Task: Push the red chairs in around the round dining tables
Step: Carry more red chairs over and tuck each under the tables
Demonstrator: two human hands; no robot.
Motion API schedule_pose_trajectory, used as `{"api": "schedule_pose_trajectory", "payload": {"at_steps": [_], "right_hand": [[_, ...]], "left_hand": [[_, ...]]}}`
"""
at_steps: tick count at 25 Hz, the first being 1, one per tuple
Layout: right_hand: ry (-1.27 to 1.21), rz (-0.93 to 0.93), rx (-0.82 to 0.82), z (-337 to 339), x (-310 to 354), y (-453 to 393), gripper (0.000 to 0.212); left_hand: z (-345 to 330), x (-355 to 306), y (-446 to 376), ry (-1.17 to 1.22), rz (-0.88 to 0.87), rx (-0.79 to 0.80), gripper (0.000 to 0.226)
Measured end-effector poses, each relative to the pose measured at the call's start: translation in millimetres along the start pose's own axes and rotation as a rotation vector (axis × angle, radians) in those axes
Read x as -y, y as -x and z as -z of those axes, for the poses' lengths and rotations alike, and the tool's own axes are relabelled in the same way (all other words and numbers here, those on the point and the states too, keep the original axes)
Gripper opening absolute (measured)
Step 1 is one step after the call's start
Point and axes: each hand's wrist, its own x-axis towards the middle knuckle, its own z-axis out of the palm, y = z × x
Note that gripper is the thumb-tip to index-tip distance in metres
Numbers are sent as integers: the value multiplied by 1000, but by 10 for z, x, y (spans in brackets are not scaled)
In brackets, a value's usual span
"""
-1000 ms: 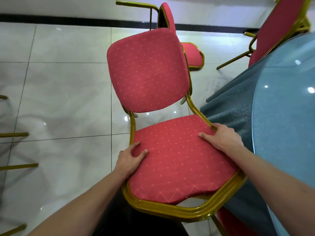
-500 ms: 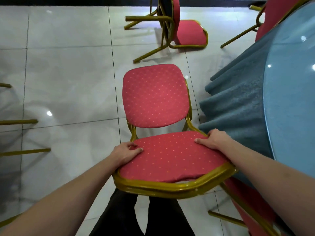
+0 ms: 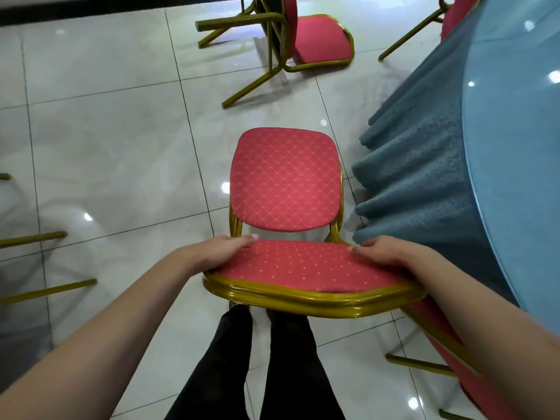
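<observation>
Our left hand [image 3: 222, 253] grips the left edge of the seat of the red padded chair with the gold metal frame [image 3: 286, 180], fingers curled over the cushion, and our right hand [image 3: 386, 253] grips the opposite edge in the same way, thumb side lying on the fabric. The chair sits between us and the floor ahead, its backrest facing us, its seat over our black-trousered legs [image 3: 257, 359], and just beside the hanging folds of the blue-grey tablecloth [image 3: 424, 177] to our right. We judge that we are setting this chair into its place at the round dining table with the glass top [image 3: 515, 147]. To do it well we should keep both grips level so that the frame does not twist, turn the seat toward the cloth, and slide it in gently so that the legs do not catch the fabric; whether the legs touch the floor now we cannot tell. Another red chair [image 3: 315, 37] lies tipped over on the glossy white tiled floor [image 3: 106, 131] farther off, and a third chair's red back [image 3: 448, 353] leans at the table close on our right. Gold chair legs [image 3: 33, 237] show at the left edge, and a dark skirting band [image 3: 75, 10] runs along the far wall.
</observation>
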Motion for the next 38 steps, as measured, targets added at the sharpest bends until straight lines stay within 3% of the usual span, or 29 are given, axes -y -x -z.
{"api": "schedule_pose_trajectory", "payload": {"at_steps": [4, 8, 11, 15, 20, 27, 31, 38], "right_hand": [[-220, 183, -166, -24, 51, 503, 79], [-233, 248, -296, -176, -193, 902, 71], [-388, 327, -310, -360, -416, 1069, 67], [-413, 312, -394, -509, -455, 1094, 73], [-433, 262, -502, -729, -401, 1208, 97], [-592, 137, -497, -1290, -322, 1394, 89], [-711, 46, -535, -1488, -359, 1462, 85], [-934, -70, -588, -1426, -312, 1418, 73]], "left_hand": [[-216, 9, 522, 68, -231, -195, 77], [-553, 66, 795, -240, -474, -466, 77], [-747, 81, 809, -411, -517, -636, 80], [-811, 61, 739, -400, -520, -797, 79], [-671, 71, 720, -426, -594, -769, 80], [-212, -150, 509, -585, -782, -632, 73], [-108, -637, 268, -736, -838, -490, 73], [-202, -1833, -93, -800, -856, -347, 76]]}}
